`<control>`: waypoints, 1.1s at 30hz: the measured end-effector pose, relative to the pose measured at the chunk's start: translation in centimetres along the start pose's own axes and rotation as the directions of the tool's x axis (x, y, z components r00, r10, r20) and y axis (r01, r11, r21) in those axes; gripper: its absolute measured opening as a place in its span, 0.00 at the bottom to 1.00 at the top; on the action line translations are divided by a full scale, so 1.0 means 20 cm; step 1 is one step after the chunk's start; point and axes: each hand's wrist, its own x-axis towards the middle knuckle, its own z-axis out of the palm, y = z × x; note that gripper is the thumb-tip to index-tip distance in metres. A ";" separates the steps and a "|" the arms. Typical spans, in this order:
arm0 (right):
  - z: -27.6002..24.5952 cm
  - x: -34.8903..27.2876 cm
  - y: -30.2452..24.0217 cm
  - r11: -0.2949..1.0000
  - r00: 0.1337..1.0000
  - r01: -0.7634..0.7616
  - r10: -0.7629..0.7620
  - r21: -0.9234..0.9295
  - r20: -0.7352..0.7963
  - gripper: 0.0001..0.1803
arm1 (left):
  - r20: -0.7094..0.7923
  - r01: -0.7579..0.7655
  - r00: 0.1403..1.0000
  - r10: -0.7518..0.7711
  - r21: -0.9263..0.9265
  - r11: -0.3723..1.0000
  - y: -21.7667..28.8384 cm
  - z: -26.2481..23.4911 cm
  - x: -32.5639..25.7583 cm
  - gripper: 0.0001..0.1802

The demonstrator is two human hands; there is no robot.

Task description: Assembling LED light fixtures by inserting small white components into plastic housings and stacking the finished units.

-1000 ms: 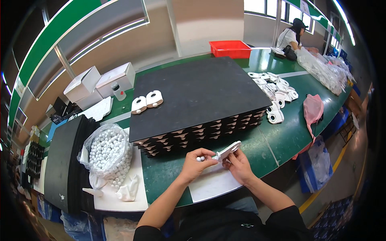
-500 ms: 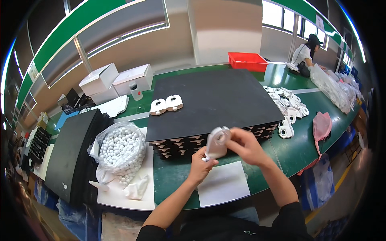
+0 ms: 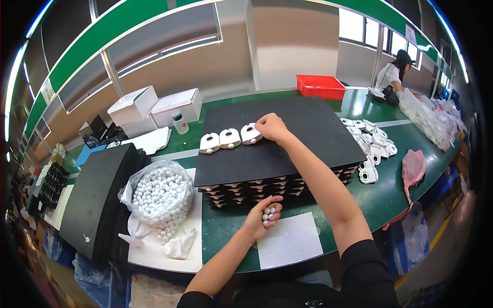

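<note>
The right hand point(image 3: 271, 127) reaches far across the black tray stack point(image 3: 287, 143) and pinches a white part point(image 3: 250, 133), setting it third in a row beside two others point(image 3: 220, 139), so it is best lowered flat, just beside its neighbour and in line with it. The left hand point(image 3: 261, 219) rests on the green bench point(image 3: 226, 231) in front of the stack, cupped narrowly around a few small white balls point(image 3: 268, 215). Keeping that palm turned up and the fingers curled looks wise, lest a ball roll off.
</note>
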 end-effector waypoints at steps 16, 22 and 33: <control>-0.88 -0.65 0.84 0.979 0.630 0.189 -0.181 -0.077 -0.755 0.10 | -0.014 -0.049 0.999 0.050 0.081 0.995 -0.01 0.02 0.01 0.15; -0.97 -1.05 1.20 0.800 0.924 0.021 -0.245 -0.600 -0.294 0.17 | -0.034 -0.073 0.996 0.079 0.147 0.986 -0.02 0.03 0.00 0.14; -0.93 -1.34 0.88 0.822 0.993 -0.037 0.093 -0.568 0.070 0.22 | -0.073 -0.008 0.997 0.014 0.072 0.997 -0.04 0.03 -0.01 0.17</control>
